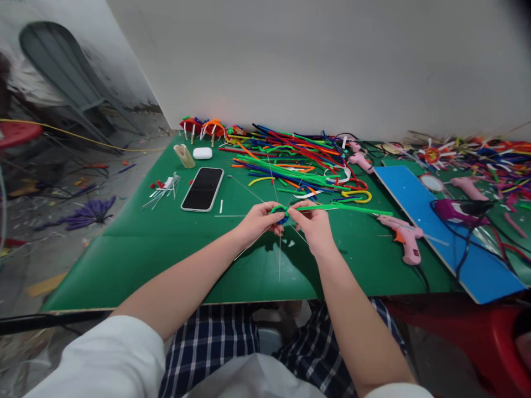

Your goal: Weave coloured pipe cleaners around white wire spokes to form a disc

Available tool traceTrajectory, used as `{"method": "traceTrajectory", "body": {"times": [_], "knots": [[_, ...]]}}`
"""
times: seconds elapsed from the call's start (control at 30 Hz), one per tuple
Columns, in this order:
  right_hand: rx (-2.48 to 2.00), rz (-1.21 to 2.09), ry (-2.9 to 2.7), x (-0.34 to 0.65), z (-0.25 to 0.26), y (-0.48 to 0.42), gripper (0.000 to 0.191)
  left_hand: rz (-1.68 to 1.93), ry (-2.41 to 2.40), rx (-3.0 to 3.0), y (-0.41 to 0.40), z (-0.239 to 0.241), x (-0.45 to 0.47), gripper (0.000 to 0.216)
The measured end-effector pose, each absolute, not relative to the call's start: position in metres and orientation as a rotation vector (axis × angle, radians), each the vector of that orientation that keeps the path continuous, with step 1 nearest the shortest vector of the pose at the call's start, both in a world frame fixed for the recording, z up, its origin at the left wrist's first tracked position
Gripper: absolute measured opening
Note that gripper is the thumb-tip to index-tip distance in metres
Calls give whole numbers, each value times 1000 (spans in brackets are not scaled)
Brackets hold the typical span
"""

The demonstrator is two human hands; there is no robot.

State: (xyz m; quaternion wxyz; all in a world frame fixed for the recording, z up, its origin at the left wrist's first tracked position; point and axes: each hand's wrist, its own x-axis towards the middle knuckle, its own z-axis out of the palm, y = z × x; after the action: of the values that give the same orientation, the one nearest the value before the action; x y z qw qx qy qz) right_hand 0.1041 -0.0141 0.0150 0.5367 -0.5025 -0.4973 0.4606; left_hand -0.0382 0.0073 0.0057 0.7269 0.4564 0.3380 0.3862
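Observation:
My left hand [260,220] and my right hand [314,224] meet above the middle of the green table [166,249]. Both pinch a small hub of thin wire spokes [280,243] with a blue core. A long green pipe cleaner [352,208] runs from the hub out to the right, and its near end curls over the hub between my fingers. The spokes fan out below and to the left of my hands. Fingers of both hands are closed on this piece.
A black phone [203,188] lies left of my hands, with a white earbud case [202,153] behind it. A heap of coloured pipe cleaners [290,157] fills the back. A pink glue gun [404,236] and a blue board [440,226] lie right.

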Motion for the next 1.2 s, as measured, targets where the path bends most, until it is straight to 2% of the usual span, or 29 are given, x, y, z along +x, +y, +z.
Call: {"method": "traceTrajectory", "body": {"times": [0.5, 0.77, 1.2], "knots": [[-1201, 1133, -1007, 96, 8, -13, 22, 964, 781, 1011, 7, 8, -36, 25], [-1222, 724, -1536, 106, 22, -18, 15, 860, 704, 909, 9, 9, -41, 26], [-1158, 374, -1681, 104, 23, -19, 13, 898, 676, 866, 9, 9, -41, 21]]}}
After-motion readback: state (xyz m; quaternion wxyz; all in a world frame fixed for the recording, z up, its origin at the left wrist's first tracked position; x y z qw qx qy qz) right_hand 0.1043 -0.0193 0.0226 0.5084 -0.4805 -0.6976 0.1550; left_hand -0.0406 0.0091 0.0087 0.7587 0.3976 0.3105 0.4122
